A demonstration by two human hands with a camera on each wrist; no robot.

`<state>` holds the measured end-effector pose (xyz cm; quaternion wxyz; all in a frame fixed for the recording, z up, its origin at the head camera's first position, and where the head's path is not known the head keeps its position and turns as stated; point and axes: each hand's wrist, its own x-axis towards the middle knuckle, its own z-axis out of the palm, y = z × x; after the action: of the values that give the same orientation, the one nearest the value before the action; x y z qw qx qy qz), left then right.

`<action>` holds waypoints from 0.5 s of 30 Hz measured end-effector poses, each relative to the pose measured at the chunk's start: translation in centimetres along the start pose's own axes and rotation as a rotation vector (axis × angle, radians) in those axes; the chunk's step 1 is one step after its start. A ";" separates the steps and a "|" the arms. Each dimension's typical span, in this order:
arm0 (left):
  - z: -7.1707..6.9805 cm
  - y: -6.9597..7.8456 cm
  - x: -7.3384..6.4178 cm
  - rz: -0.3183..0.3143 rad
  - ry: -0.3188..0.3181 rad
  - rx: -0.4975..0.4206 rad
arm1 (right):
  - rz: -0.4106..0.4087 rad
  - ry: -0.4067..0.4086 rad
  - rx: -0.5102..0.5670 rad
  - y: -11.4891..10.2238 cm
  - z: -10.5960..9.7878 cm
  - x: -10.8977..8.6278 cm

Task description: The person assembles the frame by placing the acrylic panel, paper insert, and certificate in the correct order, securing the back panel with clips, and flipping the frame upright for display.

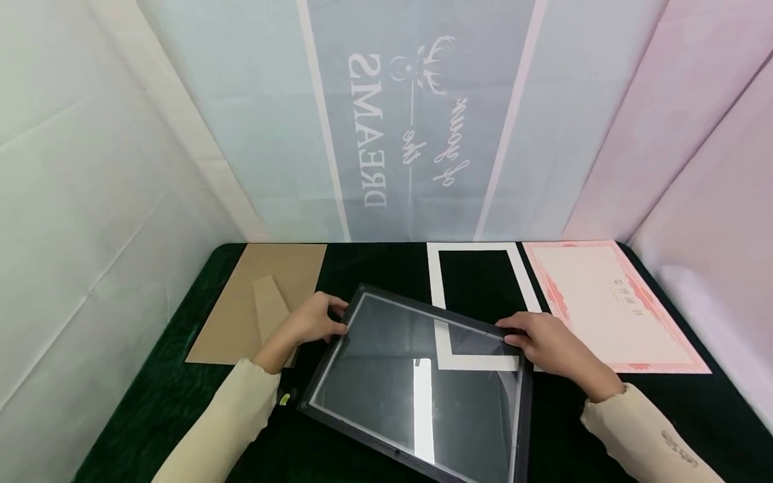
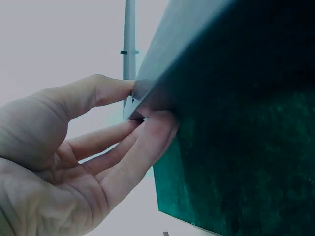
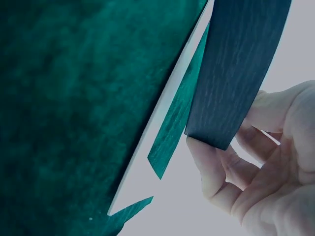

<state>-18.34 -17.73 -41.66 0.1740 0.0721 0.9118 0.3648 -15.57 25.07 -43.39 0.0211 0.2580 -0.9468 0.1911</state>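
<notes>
We see a person's two hands holding a dark picture frame (image 1: 423, 307) tilted above a green-covered surface (image 1: 163, 382), the fingers of the left hand (image 1: 314, 318) pinching it near its far left corner, those of the right hand (image 1: 546, 339) clamped on it by the far right one. The clear pane (image 1: 374, 376) appears to be in place, catching a bright streak of light, and we can look straight through it to part of a white paper border (image 1: 436, 282) beyond. By our reading, the work is at an early stage: border, pink-edged sheet (image 1: 604, 308) and brown backing board (image 1: 232, 308), its stand flap (image 1: 268, 308) uppermost, all lie outside the frame, so bringing the parts together remains undone. We cannot tell whether the pane is fastened.
</notes>
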 end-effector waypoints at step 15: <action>0.2 -0.5 -1.4 -0.038 -0.101 0.173 | 0.006 -0.067 0.018 0.8 0.3 0.4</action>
<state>-16.96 -18.29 -41.76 0.2196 0.0880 0.9313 0.2771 -16.30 25.43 -43.87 -0.0134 0.2614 -0.9461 0.1910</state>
